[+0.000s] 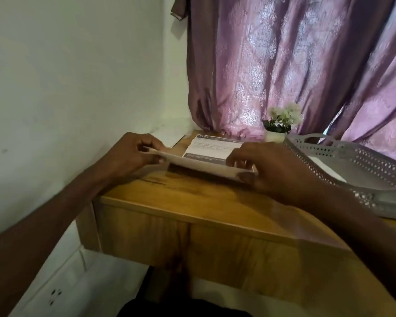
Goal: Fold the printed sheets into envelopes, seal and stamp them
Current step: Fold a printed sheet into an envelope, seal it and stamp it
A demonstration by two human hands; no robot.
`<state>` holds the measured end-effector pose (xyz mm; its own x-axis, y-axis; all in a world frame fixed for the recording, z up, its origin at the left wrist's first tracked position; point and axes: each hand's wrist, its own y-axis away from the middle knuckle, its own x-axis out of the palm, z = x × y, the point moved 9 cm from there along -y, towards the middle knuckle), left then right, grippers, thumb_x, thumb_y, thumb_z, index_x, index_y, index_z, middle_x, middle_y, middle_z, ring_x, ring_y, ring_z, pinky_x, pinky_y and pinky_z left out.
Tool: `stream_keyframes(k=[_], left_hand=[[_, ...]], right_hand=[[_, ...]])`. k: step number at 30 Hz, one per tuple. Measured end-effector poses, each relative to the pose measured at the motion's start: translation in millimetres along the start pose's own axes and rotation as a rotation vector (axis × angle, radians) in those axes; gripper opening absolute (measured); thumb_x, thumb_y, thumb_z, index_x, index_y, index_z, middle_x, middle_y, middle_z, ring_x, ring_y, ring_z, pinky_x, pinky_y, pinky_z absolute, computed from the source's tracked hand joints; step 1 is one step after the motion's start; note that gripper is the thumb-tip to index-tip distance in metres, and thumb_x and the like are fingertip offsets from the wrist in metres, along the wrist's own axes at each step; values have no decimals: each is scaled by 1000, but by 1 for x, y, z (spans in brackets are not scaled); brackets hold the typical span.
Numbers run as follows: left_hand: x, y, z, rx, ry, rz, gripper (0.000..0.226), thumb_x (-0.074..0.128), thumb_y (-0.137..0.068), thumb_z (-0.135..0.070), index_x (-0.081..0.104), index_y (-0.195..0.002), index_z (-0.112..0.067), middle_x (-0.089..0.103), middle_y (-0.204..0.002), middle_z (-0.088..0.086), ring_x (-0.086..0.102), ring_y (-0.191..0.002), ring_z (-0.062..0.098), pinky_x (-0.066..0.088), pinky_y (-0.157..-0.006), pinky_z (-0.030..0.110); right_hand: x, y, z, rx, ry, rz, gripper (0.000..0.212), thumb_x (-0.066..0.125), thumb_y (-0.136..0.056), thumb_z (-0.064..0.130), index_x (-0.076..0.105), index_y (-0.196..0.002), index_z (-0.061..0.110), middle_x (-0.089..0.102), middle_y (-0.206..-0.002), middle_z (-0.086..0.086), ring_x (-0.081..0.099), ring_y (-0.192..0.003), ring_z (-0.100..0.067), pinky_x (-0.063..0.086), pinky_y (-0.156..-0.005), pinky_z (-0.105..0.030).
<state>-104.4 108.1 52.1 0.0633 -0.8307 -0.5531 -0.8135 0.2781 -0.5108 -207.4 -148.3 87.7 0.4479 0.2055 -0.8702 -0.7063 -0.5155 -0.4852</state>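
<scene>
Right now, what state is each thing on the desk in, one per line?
Printed sheet: partly folded, near edge lifted off the desk.
Left hand: pinching the sheet's left end.
Right hand: pinching the sheet's right end.
Perforated tray: resting on the desk at right, white paper inside.
Flower pot: upright by the curtain.
Curtain: drawn shut.

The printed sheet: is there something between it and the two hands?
Nothing visible. The left hand pinches the left end of the printed sheet and the right hand grips its right end, holding its near part lifted above the wooden desk.
</scene>
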Motion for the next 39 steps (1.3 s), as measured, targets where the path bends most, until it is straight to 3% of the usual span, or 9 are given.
stream_keyframes(k=[5,7,9,12,14,17,21,31,39], left_hand=[[4,38,2,-89,-258,196,35,59,-100,1,83,-100,-25,74,-122,-5,63,-119,18,46,-113,39],[4,41,-4,-90,-287,169,34,61,-100,-1,82,-105,-27,71,-128,-4,60,-121,16,44,-110,31],[9,38,-14,-66,-334,123,26,59,-105,-14,77,-120,-26,66,-139,-1,57,-125,16,39,-110,27],[43,29,-23,-80,-492,224,49,44,-109,-43,46,-155,-25,44,-163,0,43,-146,23,30,-122,38],[71,26,-24,-121,-530,338,66,36,-107,-57,24,-164,-26,29,-171,1,35,-152,25,29,-122,40],[101,27,-11,-162,-690,477,78,22,-104,-66,12,-167,-20,14,-175,3,20,-159,24,17,-127,45],[104,26,4,-183,-753,510,78,15,-104,-67,7,-167,-22,7,-176,0,10,-161,19,7,-128,44],[101,27,5,-171,-762,531,77,13,-104,-66,4,-168,-23,1,-176,-2,4,-162,17,3,-128,45],[102,30,-3,-147,-765,523,69,16,-108,-58,5,-168,-25,1,-176,-2,6,-162,19,1,-128,48]], right_hand=[[37,30,-5,129,-128,184,38,64,-81,74,68,-104,44,65,-106,22,60,-96,2,54,-88,-36],[35,35,-12,201,-247,164,43,58,-79,81,69,-99,45,67,-106,24,62,-97,4,55,-89,-36],[28,33,-14,237,-306,70,37,59,-86,72,72,-101,40,69,-108,22,63,-98,3,55,-91,-40],[35,16,-10,297,-289,26,39,51,-99,59,69,-122,33,67,-131,11,61,-119,-11,47,-106,-41],[57,3,-2,360,-294,130,50,42,-103,58,56,-142,30,54,-151,4,51,-136,-19,39,-114,-42],[98,-8,14,375,-243,358,66,27,-104,64,29,-160,29,30,-167,1,32,-151,-24,27,-121,-48],[117,-5,11,357,-161,456,69,16,-105,63,14,-165,28,10,-173,4,9,-159,-18,8,-128,-50],[98,65,-60,555,-70,468,74,9,-103,66,6,-165,26,1,-173,5,2,-159,-16,4,-127,-49],[90,75,-62,658,-65,385,76,13,-102,66,11,-164,22,6,-173,0,7,-159,-20,8,-127,-53]])
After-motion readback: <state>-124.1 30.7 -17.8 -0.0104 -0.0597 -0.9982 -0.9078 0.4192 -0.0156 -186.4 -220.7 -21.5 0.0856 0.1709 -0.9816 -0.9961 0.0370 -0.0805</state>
